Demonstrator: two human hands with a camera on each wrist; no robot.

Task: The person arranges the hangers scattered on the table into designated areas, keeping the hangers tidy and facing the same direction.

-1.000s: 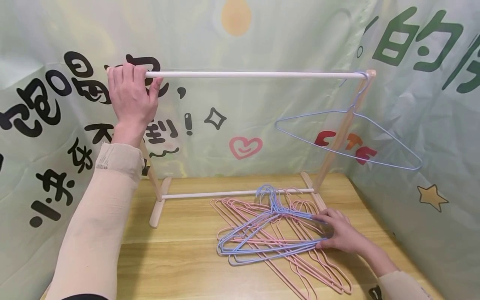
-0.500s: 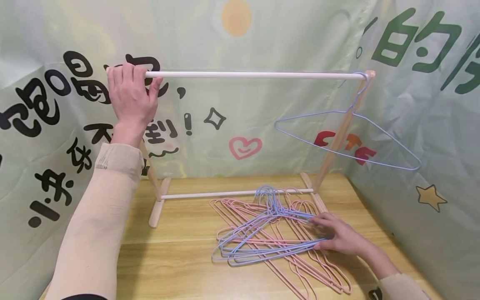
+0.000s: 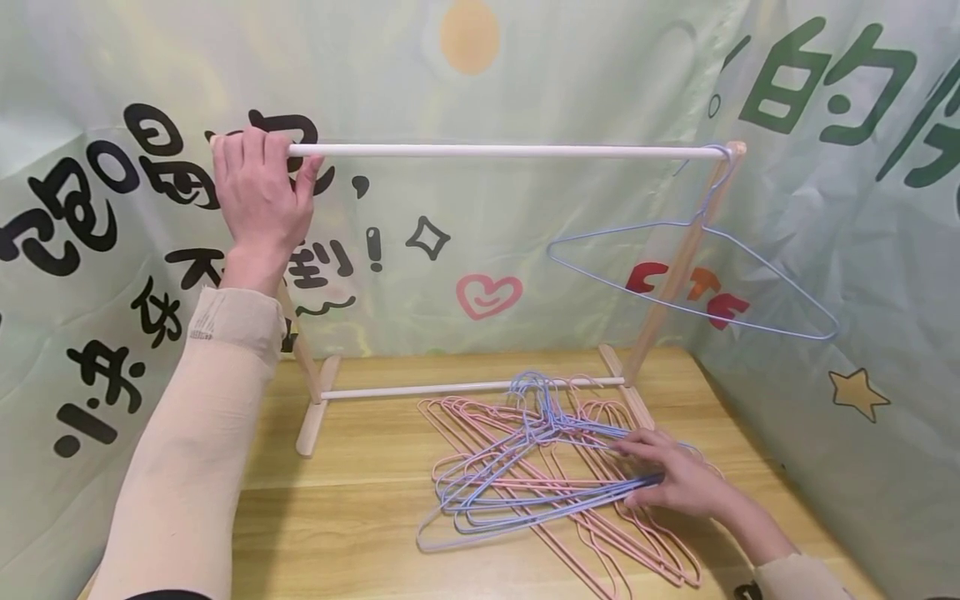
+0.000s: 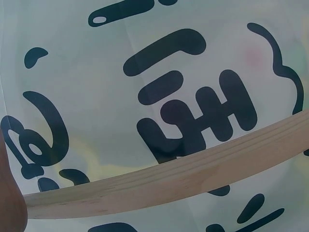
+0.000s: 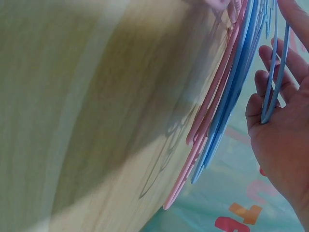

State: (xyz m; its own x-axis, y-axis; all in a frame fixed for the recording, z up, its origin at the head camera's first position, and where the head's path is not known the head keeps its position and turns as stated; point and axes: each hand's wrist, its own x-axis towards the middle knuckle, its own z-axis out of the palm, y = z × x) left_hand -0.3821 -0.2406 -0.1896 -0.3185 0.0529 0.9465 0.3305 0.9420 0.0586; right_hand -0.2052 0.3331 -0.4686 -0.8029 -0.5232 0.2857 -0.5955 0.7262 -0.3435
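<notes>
My left hand [image 3: 262, 192] grips the left end of the white top rail [image 3: 487, 151] of a wooden rack. In the left wrist view, only an edge of that hand shows beside a rack post [image 4: 159, 179]. My right hand [image 3: 678, 475] is at the right side of a pile of blue wire hangers [image 3: 551, 417]. In the right wrist view, its bent fingers and thumb hold the end of one blue hanger [image 5: 279, 72], apart from the stacked blue ones [image 5: 227, 106]. Pink hangers [image 3: 457, 407] lie beneath the blue ones on the wooden table.
One blue hanger [image 3: 703, 208] hangs at the rail's right end. The rack's lower white bar [image 3: 412, 390] runs behind the pile, between two wooden feet. A printed cloth backdrop [image 3: 420, 83] stands behind the rack and along both sides.
One blue hanger has come away from the pile, its left corner sliding left and nearer the front. My right hand has shifted slightly. My left hand has kept its grip on the rail.
</notes>
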